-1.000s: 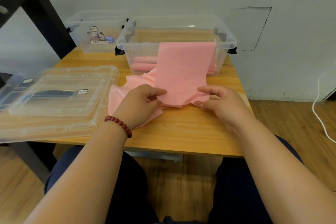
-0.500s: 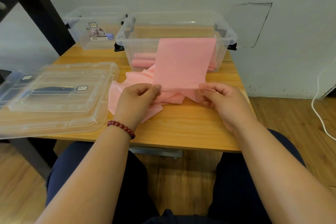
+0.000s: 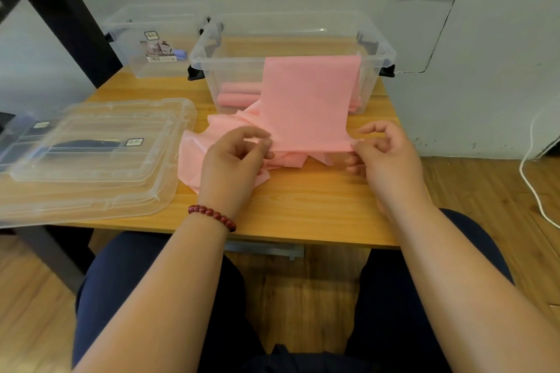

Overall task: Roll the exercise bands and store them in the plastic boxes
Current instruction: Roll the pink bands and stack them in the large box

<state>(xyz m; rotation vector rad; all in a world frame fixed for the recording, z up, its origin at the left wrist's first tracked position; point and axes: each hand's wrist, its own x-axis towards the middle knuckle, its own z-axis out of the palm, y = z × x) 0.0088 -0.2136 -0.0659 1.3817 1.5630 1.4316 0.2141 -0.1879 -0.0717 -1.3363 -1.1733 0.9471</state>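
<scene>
A pink exercise band hangs over the front rim of a clear plastic box and runs down to the wooden table. My left hand pinches the band's near edge at its left corner. My right hand pinches the right corner of the same edge. More pink band lies crumpled under and left of my left hand. Inside the box, two rolled pink bands lie at the bottom left.
A second clear box stands at the back left with a label and a small blue item inside. Two stacked clear lids lie on the table's left side. A white cable runs over the floor at right.
Both hands have drawn the band's near edge up off the table and spread it wider. The fold that lay under my fingers has opened into a taut edge.
</scene>
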